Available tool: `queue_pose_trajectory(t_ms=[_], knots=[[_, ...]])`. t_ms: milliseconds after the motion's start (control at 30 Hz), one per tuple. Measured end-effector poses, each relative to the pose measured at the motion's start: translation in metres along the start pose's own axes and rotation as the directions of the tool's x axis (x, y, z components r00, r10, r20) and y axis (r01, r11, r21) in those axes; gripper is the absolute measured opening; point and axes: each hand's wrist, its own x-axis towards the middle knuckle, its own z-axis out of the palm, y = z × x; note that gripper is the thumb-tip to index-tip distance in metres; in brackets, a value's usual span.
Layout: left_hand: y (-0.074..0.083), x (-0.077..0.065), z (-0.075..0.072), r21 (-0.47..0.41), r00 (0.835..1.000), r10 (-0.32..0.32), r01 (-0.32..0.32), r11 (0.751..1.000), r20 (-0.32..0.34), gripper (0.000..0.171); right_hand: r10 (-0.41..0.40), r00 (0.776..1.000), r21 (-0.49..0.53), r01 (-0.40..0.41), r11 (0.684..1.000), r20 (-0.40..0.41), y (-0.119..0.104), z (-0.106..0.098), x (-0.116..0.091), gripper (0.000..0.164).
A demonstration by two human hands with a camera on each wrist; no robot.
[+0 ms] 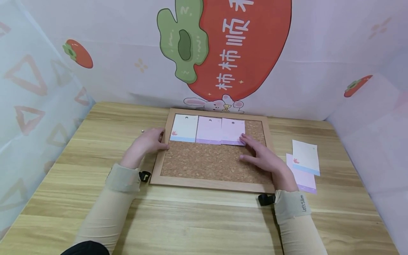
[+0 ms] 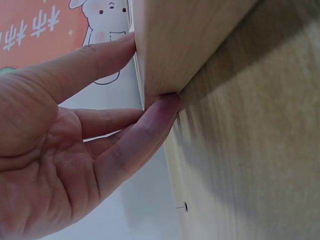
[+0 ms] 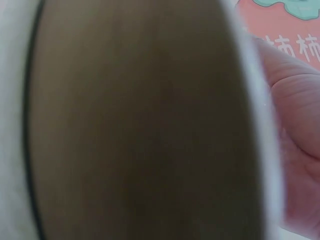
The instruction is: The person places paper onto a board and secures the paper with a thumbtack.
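Note:
A framed corkboard lies on the table, with three notes pinned in a row along its top. They are a white note with a blue lower edge, a pink note and another pink note. My left hand holds the left side of the wooden frame, thumb and fingertips against its edge. Over the board's right part is my right hand, fingers extended, with fingertips at the lower right corner of the third note. A blurred brownish shape fills most of the right wrist view.
Right of the board lie a loose white note and, partly beneath it, a pink note. A small pin sits on the wooden table near my left hand. A printed backdrop stands behind the board.

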Motion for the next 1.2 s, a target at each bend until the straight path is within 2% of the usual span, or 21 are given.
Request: queue_pose_trajectory(t_ms=[300,533,833,1033,1200], knots=[[0.000,0.002,0.001,-0.001,1.000,0.014,-0.014,1.000,-0.006,0.060,0.012,1.000,0.027,-0.012,1.000,-0.010,-0.001,-0.003,-0.002,0.076],[-0.001,0.000,0.001,-0.040,1.000,0.023,-0.024,0.999,-0.008,0.056,0.062,0.997,0.032,-0.061,0.998,-0.036,-0.004,-0.010,-0.010,0.077],[-0.002,0.000,0.001,-0.064,1.000,0.006,-0.006,0.998,0.006,0.059,0.123,0.989,0.045,-0.120,0.992,-0.084,0.005,-0.036,-0.034,0.077],[-0.002,0.000,0.002,-0.064,1.000,0.005,-0.005,0.998,0.000,0.058,0.179,0.971,0.019,-0.178,0.984,-0.160,0.018,-0.052,-0.057,0.076],[-0.002,-0.001,0.002,-0.060,1.000,0.005,-0.005,0.998,-0.008,0.057,0.207,0.958,0.042,-0.202,0.978,-0.200,0.030,-0.061,-0.074,0.076]])
